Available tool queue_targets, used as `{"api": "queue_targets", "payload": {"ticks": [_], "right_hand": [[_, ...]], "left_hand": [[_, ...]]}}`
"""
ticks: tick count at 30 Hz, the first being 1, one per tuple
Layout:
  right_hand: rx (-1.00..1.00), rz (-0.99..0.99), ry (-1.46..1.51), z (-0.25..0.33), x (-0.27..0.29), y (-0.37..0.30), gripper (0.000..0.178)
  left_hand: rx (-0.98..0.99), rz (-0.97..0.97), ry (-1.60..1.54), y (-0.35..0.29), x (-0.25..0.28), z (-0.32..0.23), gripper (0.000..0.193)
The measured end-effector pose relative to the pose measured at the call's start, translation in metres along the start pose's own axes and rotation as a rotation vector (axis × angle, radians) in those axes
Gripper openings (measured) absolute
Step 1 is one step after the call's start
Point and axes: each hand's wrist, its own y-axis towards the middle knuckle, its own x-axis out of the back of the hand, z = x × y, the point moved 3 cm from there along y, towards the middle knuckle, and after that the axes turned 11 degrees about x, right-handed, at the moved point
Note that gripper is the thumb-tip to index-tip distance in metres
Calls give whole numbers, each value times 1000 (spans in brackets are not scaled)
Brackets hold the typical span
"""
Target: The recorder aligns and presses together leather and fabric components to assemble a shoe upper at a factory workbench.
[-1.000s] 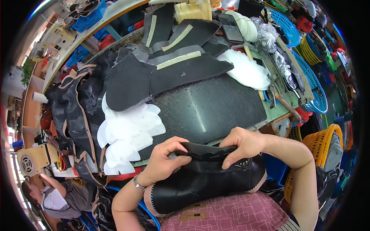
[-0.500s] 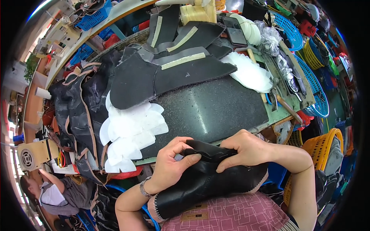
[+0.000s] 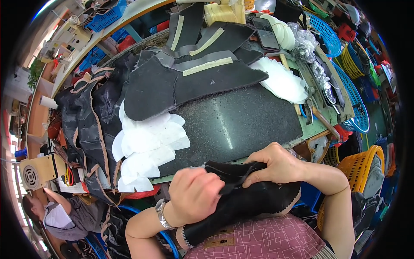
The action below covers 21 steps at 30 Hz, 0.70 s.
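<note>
A black leather boot upper (image 3: 241, 202) with a pale zigzag-cut edge lies across my lap, on the pink patterned apron. My right hand (image 3: 274, 166) pinches its raised top edge between thumb and fingers. At the left end of that same edge, my left hand (image 3: 196, 196) is closed with its back turned up; it is slightly blurred, and its fingertips are hidden. On the bench beyond, dark felt-lined boot uppers (image 3: 194, 86) with pale tape strips lie over a black stone slab (image 3: 241, 123).
White cut pieces (image 3: 148, 149) overlap at the slab's left, and another white stack (image 3: 282, 82) lies at its right. A hammer (image 3: 324, 121) rests by the right edge. Black uppers hang at left. A yellow basket (image 3: 360, 168) stands right; a person (image 3: 71, 216) sits lower left.
My left hand has turned over, from thumb on top to knuckles up, folding the upper's edge toward me. My right hand keeps its pinch in nearly the same place.
</note>
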Motion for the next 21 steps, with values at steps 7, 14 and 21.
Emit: {"api": "queue_targets", "payload": {"ticks": [7,14,21], "right_hand": [[26,-67,36,-7,6,1,31],[40,-52,135,-9,8,-1,35],[67,21,209,-13,7,-5,33]], "left_hand": [[1148,557,-1170,-3,-24,23,20],[858,216,-995,5,-28,29,13],[984,162,-1112,-1,-35,30,13]]}}
